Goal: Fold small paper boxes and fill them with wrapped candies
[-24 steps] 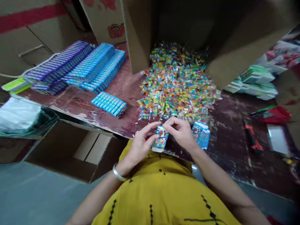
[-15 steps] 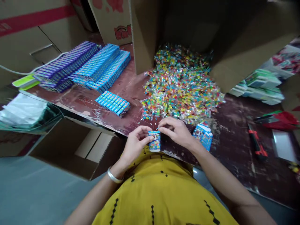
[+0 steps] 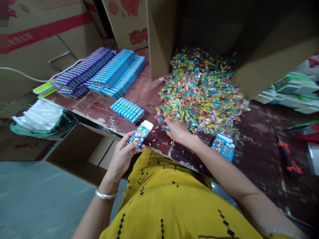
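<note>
My left hand (image 3: 124, 149) is closed around a small blue printed box (image 3: 140, 134), tilted, with a white end flap standing open at its upper right. At the near left edge of a pile of wrapped candies (image 3: 199, 96), my right hand (image 3: 179, 132) has its fingers bent down among the wrappers. What its fingertips pinch is too small and hidden to make out. Several tiny white bits lie on the table between the hands. By my right forearm rest flat blue unfolded boxes (image 3: 223, 146).
A short row of filled-out blue boxes (image 3: 127, 110) lies beyond my left hand. Behind it are stacked blue boxes (image 3: 112, 71) and purple boxes (image 3: 83, 73). An open carton (image 3: 74, 156) stands below the table edge. A red-black cutter (image 3: 289, 156) lies at right.
My left hand has moved left with the blue box, now turned with its flap up. My right hand has left the box and reached to the candy pile's edge. The view has shifted slightly.
</note>
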### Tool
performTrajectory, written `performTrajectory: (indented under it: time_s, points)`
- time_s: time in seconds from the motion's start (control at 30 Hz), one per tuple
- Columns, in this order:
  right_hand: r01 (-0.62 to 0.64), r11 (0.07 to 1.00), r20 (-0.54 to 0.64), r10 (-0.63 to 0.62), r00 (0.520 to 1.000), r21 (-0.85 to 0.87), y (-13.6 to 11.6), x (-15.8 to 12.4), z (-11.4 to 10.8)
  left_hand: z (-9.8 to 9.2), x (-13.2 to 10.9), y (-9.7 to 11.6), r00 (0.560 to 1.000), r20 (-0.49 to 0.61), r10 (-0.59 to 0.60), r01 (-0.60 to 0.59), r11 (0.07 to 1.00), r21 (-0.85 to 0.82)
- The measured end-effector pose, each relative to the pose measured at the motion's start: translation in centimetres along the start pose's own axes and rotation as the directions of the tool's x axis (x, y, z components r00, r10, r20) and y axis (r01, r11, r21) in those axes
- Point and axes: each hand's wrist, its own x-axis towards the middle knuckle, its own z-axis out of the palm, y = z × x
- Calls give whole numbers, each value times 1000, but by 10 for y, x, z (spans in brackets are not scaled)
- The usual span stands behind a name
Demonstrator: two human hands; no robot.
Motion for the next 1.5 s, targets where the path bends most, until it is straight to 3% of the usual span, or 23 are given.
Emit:
performTrajectory:
  time_s: [0.1,0.2,0.33,0.43,0.6,0.8,0.97,1.07,1.2,1.3,1.43,1.5]
  points:
    - [8,999,-53,-5,999,50,17,-21,-2,4,6,-9,998,50,-24,24,1000,14]
    - [-10,943,-185,75,980,333,32,-41,-9,17,13,-21,994,109,-16,-1,989,150]
    - [-6,631,-233,296,926,776,35,-62,-26,39,18,-36,973,230,29,-105,939,328]
    - [72,514,-287,352,891,855,23,-71,-40,54,16,-42,955,294,36,-156,905,396]
    - [84,626,-367,339,867,775,7,-72,-43,68,9,-44,936,344,79,-216,899,382]
    - [88,720,-377,251,891,688,5,-68,-38,77,6,-46,941,331,75,-194,919,342]
    - [-2,955,-415,132,900,298,6,-71,-36,86,7,-48,940,333,77,-175,946,274]
    - [28,973,-437,77,896,230,9,-75,-32,91,7,-46,946,318,62,-138,965,222]
    - [154,948,-528,18,849,279,11,-79,-31,94,4,-43,958,278,72,-119,981,155]
    - [178,869,-522,104,847,462,9,-80,-28,96,1,-41,946,287,149,-184,978,98]
    - [170,539,-373,292,881,825,5,-84,-11,97,-3,-38,925,321,202,-237,969,74]
    - [163,487,-342,306,888,858,3,-87,0,96,-4,-38,923,335,190,-234,968,95]
